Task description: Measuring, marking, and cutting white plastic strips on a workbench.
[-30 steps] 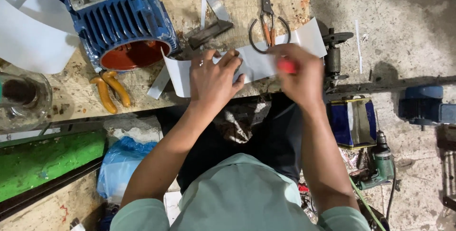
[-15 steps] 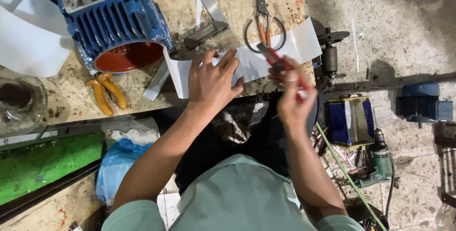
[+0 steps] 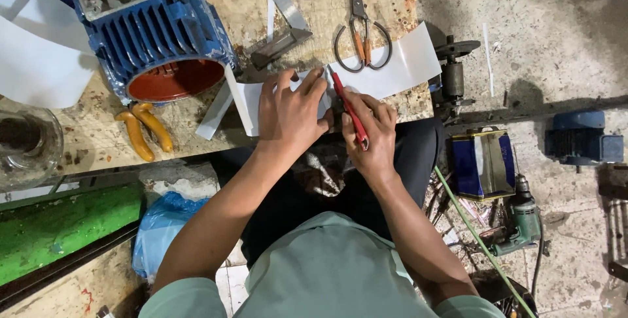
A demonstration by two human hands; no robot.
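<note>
A thin white sheet strip (image 3: 392,72) lies mid-frame on the desk (image 3: 314,4), probably light, bendable and easily creased. The left hand (image 3: 291,112) presses it flat, fingers spread. The right hand (image 3: 373,135) has its fingers clamped on a red pen (image 3: 348,110). Scissors (image 3: 362,30) sit above.

Left hand (image 3: 293,112) is covering the strip's (image 3: 399,69) middle; motor (image 3: 140,27) and white sheet (image 3: 36,63) are running off the top-left edge; jar (image 3: 23,144) is blurring.

Marking a white paper strip (image 3: 386,72) on the wooden bench (image 3: 85,135).
Left hand (image 3: 291,112) flat on strip; right hand (image 3: 373,135) grips red pen (image 3: 348,110), tip on paper.
</note>
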